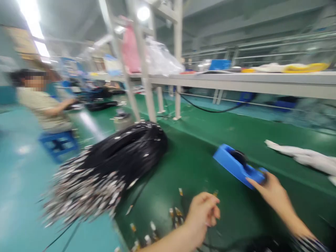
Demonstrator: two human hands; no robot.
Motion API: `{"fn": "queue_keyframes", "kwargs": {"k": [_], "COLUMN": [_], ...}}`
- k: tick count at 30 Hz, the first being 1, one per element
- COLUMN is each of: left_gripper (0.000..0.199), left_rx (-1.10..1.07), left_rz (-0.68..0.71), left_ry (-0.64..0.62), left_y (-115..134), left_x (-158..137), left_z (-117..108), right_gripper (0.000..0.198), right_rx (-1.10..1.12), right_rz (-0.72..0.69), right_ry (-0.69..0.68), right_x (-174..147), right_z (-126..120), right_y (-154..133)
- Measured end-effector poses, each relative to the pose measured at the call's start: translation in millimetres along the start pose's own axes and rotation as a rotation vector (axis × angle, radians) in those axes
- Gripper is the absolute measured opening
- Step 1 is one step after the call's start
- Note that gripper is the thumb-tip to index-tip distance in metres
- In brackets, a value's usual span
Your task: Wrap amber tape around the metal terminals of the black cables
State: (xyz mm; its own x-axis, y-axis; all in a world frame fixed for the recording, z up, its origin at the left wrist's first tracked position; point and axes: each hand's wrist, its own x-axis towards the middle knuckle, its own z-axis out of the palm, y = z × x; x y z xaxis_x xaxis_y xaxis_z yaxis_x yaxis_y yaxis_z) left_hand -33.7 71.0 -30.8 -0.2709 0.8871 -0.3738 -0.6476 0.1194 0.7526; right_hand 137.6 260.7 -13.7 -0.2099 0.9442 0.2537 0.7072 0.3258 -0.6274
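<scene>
The person's left forearm reaches in from the bottom edge, its left hand (203, 210) curled, thumb and fingertips drawn close together; blur hides whether anything is pinched there. Just beside it, loose cable ends (176, 212) with white and amber tips stick up near the edge of the green work surface (191, 157). The right hand (274, 194) grips the near end of a blue tape dispenser (231, 164) — thumb along one side — with a dark roll (239, 156) seated inside; whether it touches the surface is unclear. Left of both hands, a thick bundle of black cables (136, 148) lies looped, its pale ends overhanging the edge. Beyond, a co-worker (43, 108) sits on a blue stool (58, 142).
</scene>
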Motion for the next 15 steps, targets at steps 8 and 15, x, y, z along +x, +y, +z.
{"fn": "queue_keyframes", "kwargs": {"k": [8, 15], "left_gripper": [0.041, 0.042], "left_rx": [0.061, -0.004], "left_rz": [-0.103, -0.184], "left_ry": [-0.058, -0.079], "left_y": [-4, -11], "left_x": [0, -2], "left_z": [-16, -17], "right_gripper": [0.047, 0.036], "right_rx": [-0.208, -0.35], "right_rz": [0.097, 0.204], "right_ry": [0.002, 0.031], "right_x": [-3, -88], "right_z": [-56, -153], "right_y": [103, 165]}}
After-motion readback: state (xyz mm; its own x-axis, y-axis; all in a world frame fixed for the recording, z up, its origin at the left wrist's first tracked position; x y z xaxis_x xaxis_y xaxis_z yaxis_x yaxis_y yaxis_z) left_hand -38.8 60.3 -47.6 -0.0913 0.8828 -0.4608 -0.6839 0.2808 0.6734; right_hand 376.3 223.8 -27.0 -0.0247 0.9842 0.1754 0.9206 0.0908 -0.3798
